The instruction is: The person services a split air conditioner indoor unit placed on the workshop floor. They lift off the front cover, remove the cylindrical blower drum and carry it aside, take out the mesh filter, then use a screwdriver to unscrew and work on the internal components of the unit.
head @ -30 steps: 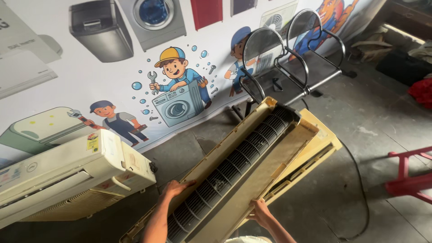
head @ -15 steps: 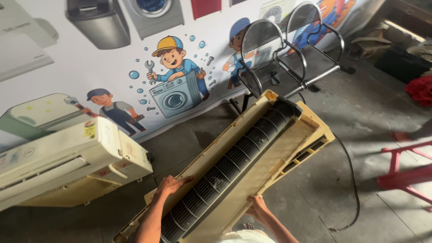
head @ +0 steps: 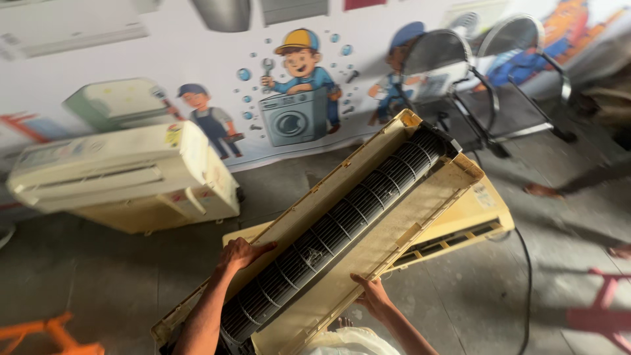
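Both hands, left and right, gripping AC unit edges; second unit left; chairs behind; cable right.

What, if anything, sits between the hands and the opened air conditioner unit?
Nothing visible. The left hand lies on the upper edge of the opened air conditioner unit, beside its blower wheel. The right hand grips the lower edge. Both are in direct contact.

Bare floor at lower left gives passage; a second air conditioner blocks the left, metal chairs the upper right.
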`<state>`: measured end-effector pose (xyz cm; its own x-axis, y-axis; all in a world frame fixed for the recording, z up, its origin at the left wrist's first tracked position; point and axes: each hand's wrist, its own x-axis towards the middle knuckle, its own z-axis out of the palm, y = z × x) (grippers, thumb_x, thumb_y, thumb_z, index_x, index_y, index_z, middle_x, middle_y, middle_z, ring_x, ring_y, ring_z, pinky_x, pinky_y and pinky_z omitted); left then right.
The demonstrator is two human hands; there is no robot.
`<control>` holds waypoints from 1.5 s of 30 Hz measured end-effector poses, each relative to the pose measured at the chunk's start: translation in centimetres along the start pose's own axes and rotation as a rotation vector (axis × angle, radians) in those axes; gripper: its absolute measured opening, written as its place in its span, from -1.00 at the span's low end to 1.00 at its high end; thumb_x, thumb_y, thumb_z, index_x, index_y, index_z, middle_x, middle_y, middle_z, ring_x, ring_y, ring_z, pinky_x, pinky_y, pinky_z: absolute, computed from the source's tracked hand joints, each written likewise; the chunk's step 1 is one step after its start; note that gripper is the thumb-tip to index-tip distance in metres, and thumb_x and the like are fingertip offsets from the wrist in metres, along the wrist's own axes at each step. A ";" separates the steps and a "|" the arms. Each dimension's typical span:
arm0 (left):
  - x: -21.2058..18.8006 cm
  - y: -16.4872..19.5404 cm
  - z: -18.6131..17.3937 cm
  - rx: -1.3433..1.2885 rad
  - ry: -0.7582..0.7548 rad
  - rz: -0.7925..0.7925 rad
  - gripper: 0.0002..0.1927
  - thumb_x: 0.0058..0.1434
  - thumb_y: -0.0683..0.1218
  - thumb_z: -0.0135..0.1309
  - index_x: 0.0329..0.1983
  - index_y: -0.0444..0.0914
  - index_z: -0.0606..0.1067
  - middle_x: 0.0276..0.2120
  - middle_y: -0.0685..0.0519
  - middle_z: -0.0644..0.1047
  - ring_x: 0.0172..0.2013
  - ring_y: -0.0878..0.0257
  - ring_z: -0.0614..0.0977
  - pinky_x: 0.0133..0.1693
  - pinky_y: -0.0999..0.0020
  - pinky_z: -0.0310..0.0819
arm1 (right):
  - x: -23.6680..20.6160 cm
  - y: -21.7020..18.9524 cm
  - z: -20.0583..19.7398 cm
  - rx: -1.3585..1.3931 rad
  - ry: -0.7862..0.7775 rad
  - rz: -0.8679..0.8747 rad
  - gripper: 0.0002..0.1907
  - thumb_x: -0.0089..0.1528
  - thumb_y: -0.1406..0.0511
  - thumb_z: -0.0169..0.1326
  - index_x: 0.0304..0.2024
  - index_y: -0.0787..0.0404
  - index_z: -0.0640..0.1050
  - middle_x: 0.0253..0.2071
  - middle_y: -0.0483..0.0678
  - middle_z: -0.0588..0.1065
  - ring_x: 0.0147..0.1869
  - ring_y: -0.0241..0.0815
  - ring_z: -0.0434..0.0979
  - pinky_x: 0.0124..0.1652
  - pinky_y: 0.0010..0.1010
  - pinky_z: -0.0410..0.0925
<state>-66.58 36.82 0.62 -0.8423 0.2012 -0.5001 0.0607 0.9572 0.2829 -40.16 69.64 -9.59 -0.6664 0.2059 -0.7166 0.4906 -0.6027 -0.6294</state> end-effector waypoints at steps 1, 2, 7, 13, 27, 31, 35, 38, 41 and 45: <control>-1.4 -0.6 0.1 0.009 0.025 -0.009 0.20 -0.31 0.79 0.00 -0.45 -0.50 0.60 -0.46 -0.28 0.63 -0.29 -0.05 0.77 -0.34 0.05 0.68 | 0.0 0.2 -0.1 -0.011 -0.040 -0.017 -0.39 0.19 0.18 0.19 0.21 0.24 0.32 0.10 0.19 0.53 0.10 0.20 0.63 0.04 0.15 0.53; -2.9 -1.4 0.1 0.004 0.026 -0.022 0.19 -0.29 0.79 -0.04 -0.44 -0.48 0.62 -0.45 -0.30 0.64 -0.27 -0.06 0.76 -0.32 0.04 0.67 | -0.1 0.5 -0.1 -0.019 -0.079 -0.027 -0.41 0.20 0.17 0.18 0.20 0.28 0.36 0.09 0.22 0.54 0.08 0.21 0.64 0.01 0.15 0.54; -11.2 -5.9 1.4 -0.086 0.157 -0.164 0.16 -0.28 0.78 0.00 -0.37 -0.43 0.66 -0.36 -0.34 0.63 -0.18 -0.12 0.73 -0.21 0.00 0.64 | -0.9 2.5 1.1 -0.052 -0.165 0.084 -0.44 0.25 0.09 0.13 0.19 0.27 0.42 0.09 0.22 0.57 0.05 0.20 0.65 -0.03 0.11 0.53; -22.0 -14.6 3.0 -0.187 0.102 -0.454 0.12 -0.27 0.77 0.03 -0.41 -0.40 0.66 -0.35 -0.25 0.65 -0.23 -0.02 0.75 -0.22 0.05 0.66 | -3.4 6.0 5.9 -0.263 -0.281 0.241 -0.44 0.27 0.03 0.10 0.15 0.28 0.44 -0.01 0.21 0.53 -0.03 0.19 0.60 -0.03 0.18 0.46; -58.5 -38.6 8.5 -0.559 0.390 -0.980 0.14 -0.30 0.74 0.10 -0.34 -0.45 0.63 -0.30 -0.30 0.67 -0.22 -0.07 0.76 -0.15 0.05 0.64 | -13.9 27.5 30.5 -0.637 -0.856 0.387 -0.38 0.30 0.01 -0.03 0.23 0.32 0.42 0.10 0.25 0.52 0.13 0.21 0.57 0.11 0.10 0.46; -69.9 -45.9 11.3 -0.718 0.426 -1.113 0.08 -0.32 0.71 0.06 -0.44 -0.43 0.66 -0.36 -0.26 0.71 -0.23 -0.05 0.78 -0.17 0.04 0.66 | -19.7 37.1 38.3 -0.855 -1.074 0.411 -0.33 0.31 0.00 -0.07 0.31 0.31 0.33 0.24 0.25 0.44 0.27 0.17 0.52 0.16 0.11 0.45; -79.3 -52.7 12.6 -0.697 0.512 -1.256 0.07 -0.30 0.72 0.13 -0.41 -0.39 0.64 -0.32 -0.31 0.65 -0.19 -0.05 0.74 -0.13 0.08 0.64 | -27.0 46.9 46.2 -0.888 -0.896 0.550 -0.31 0.30 0.03 -0.06 0.39 0.24 0.25 0.34 0.21 0.36 0.34 0.23 0.41 0.20 0.17 0.36; -86.0 -56.7 14.3 -0.745 0.497 -1.322 0.09 -0.32 0.73 0.09 -0.43 -0.41 0.64 -0.34 -0.25 0.69 -0.21 -0.02 0.76 -0.10 0.10 0.64 | -31.9 52.4 50.0 -0.928 -0.918 0.664 -0.28 0.27 0.04 -0.04 0.39 0.27 0.23 0.32 0.29 0.36 0.36 0.38 0.39 0.21 0.25 0.35; -92.3 -61.6 15.7 -0.763 0.504 -1.394 0.08 -0.36 0.73 0.07 -0.35 -0.36 0.64 -0.34 -0.20 0.70 -0.20 -0.01 0.76 -0.06 0.10 0.63 | -35.9 59.8 54.8 -1.033 -0.898 0.713 -0.25 0.27 0.03 -0.01 0.41 0.25 0.20 0.35 0.26 0.34 0.37 0.37 0.37 0.21 0.24 0.31; -99.0 -69.3 18.5 -0.777 0.514 -1.464 0.09 -0.34 0.74 0.08 -0.33 -0.36 0.63 -0.33 -0.23 0.68 -0.18 -0.05 0.74 -0.04 0.08 0.62 | -38.7 69.7 58.7 -1.056 -0.949 0.764 -0.19 0.30 0.02 0.02 0.42 0.37 0.13 0.37 0.38 0.26 0.35 0.39 0.39 0.19 0.21 0.39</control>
<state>22.52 -45.56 15.42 -0.0393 -0.8999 -0.4344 -0.9671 -0.0750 0.2429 -13.16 -25.62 -8.10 0.0101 -0.6480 -0.7616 0.7350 0.5212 -0.4337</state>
